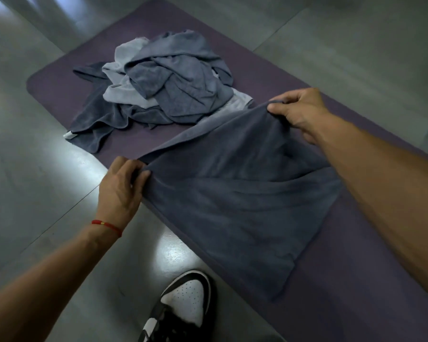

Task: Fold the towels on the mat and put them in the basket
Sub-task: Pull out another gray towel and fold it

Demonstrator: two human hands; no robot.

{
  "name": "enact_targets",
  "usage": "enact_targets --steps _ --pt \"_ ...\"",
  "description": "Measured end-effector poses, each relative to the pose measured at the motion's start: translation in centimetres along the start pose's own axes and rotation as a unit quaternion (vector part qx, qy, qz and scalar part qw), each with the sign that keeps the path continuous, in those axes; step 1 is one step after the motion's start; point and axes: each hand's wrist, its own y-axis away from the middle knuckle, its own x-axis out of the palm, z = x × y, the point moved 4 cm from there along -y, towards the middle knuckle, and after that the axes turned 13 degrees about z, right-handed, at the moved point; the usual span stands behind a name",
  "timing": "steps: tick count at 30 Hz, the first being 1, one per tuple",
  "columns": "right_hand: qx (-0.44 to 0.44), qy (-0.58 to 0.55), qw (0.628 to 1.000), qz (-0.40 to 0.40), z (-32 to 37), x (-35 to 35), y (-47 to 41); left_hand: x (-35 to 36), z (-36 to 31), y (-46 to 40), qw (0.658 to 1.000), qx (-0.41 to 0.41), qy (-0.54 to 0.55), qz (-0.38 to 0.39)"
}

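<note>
Both hands hold one dark grey towel (237, 208) by its far corners, left hand (120, 187) and right hand (299, 112) pinching the edge, the cloth draping down onto the purple mat (356, 280). Beyond it sits a rumpled pile of towels (163, 87). A black-and-white shoe (181, 309) rests on the grey floor (35, 169).

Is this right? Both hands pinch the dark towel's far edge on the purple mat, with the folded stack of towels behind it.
Not quite. In the head view the towels behind are a crumpled heap, not a folded stack. The left hand and right hand do pinch the dark towel on the purple mat.
</note>
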Motion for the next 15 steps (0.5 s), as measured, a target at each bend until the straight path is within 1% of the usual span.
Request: enact_targets --steps 4,8,10,13,15 --pt "-0.002 0.016 0.998 -0.061 1.6 -6.2 8.8 -1.8 -5.8 1.4 0.996 0.084 0.022 -0.026" --pt "0.004 -0.032 0.994 -0.107 3.8 -11.9 19.5 -5.3 -12.5 2.4 0.982 0.172 0.066 -0.039" --pt "0.009 -0.033 0.990 -0.139 4.9 -14.8 25.1 -7.8 -16.3 2.9 0.970 0.222 0.090 -0.042" --pt "-0.001 -0.025 0.978 -0.208 6.6 -18.6 33.7 -11.7 -21.5 3.1 0.949 0.294 0.096 -0.056" --pt "-0.010 -0.055 0.962 -0.269 7.5 -20.9 39.3 -14.2 -24.4 2.9 0.940 0.326 0.081 -0.060"
